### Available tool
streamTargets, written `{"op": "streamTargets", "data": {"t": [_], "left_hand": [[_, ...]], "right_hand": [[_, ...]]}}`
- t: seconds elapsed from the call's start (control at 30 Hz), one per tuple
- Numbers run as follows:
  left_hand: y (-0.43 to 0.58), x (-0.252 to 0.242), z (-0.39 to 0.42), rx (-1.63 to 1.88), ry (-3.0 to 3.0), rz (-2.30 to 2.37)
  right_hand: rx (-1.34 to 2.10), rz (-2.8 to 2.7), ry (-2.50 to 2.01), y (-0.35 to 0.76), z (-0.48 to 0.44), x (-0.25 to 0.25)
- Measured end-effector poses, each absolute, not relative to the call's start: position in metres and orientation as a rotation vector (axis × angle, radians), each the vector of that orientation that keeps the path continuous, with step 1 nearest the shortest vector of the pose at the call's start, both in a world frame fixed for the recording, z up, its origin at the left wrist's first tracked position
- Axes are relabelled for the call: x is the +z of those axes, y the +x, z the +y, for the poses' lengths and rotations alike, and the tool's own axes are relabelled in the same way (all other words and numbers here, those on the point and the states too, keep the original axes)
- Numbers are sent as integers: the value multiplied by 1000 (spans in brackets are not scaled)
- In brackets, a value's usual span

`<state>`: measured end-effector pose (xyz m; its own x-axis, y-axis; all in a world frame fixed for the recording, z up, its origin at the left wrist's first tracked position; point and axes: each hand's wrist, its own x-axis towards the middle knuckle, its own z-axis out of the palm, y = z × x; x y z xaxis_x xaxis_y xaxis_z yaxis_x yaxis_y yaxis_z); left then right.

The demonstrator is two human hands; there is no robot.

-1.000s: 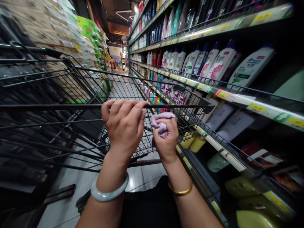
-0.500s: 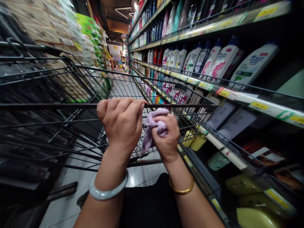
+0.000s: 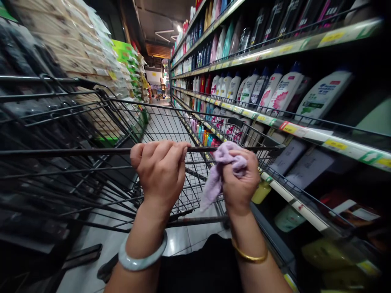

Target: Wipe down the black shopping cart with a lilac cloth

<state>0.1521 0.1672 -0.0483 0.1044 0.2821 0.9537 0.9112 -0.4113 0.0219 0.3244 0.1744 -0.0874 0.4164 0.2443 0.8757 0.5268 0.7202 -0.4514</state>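
Note:
My left hand (image 3: 160, 171) is closed over the top rim of a dark wire shopping cart (image 3: 195, 221), thumb at the right end of the grip. A pale bracelet circles that wrist. Farther right, my right hand (image 3: 242, 183) clutches a bunched lilac cloth (image 3: 214, 183) against the same rim. One end of the cloth hangs down in front of the wire mesh. The part of the cloth inside the fist is hidden. A gold bangle is on the right wrist.
Shelves of shampoo bottles (image 3: 287, 89) run along the right, close to the cart. Stacked packages (image 3: 70, 53) line the left side. Tiled floor (image 3: 160, 122) continues down the aisle ahead, where a blue cart (image 3: 160, 93) stands far off.
My right hand has slid to the right along the rim with the cloth. My left hand keeps its grip. Rim and hands sit slightly lower in view.

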Motion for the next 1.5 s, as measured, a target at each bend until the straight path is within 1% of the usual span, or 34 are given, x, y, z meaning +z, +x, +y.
{"op": "streamTargets", "data": {"t": [0.1,0.27,0.37,0.47,0.53,0.7,0.8,0.9,0.97,1.03,1.1,1.17,1.37,1.43,1.5], "left_hand": [[152,-48,166,-1326,-1768,-1176],[152,-47,166,-1327,-1739,-1143],[152,-46,165,-1324,-1742,-1150],[153,-47,165,-1334,-1749,-1164],[153,-48,165,-1341,-1750,-1182],[151,-50,166,-1354,-1785,-1234],[150,-51,167,-1349,-1798,-1272],[149,-50,167,-1371,-1790,-1283],[150,-49,167,-1394,-1785,-1302],[150,-49,167,-1422,-1789,-1329],[150,-49,167,-1437,-1806,-1353],[150,-49,166,-1438,-1818,-1359],[149,-50,166,-1411,-1828,-1328],[149,-51,166,-1431,-1831,-1330],[149,-52,167,-1430,-1819,-1324]], "right_hand": [[-224,-1110,-814,328,176,-86],[-126,-1402,-749,322,170,-86],[-46,-1144,-776,345,176,-84],[-55,-891,-836,364,186,-85],[-58,-893,-854,363,187,-88],[-40,-1223,-817,352,182,-90],[-10,-1010,-846,374,187,-88],[-51,-788,-879,389,191,-88],[-31,-856,-862,379,189,-89],[14,-1085,-810,357,182,-89],[-3,-1329,-741,338,176,-86],[-39,-1392,-704,336,175,-85],[-191,-828,-840,389,193,-92],[-179,-865,-833,385,193,-93],[-131,-1021,-757,370,189,-93]]}}
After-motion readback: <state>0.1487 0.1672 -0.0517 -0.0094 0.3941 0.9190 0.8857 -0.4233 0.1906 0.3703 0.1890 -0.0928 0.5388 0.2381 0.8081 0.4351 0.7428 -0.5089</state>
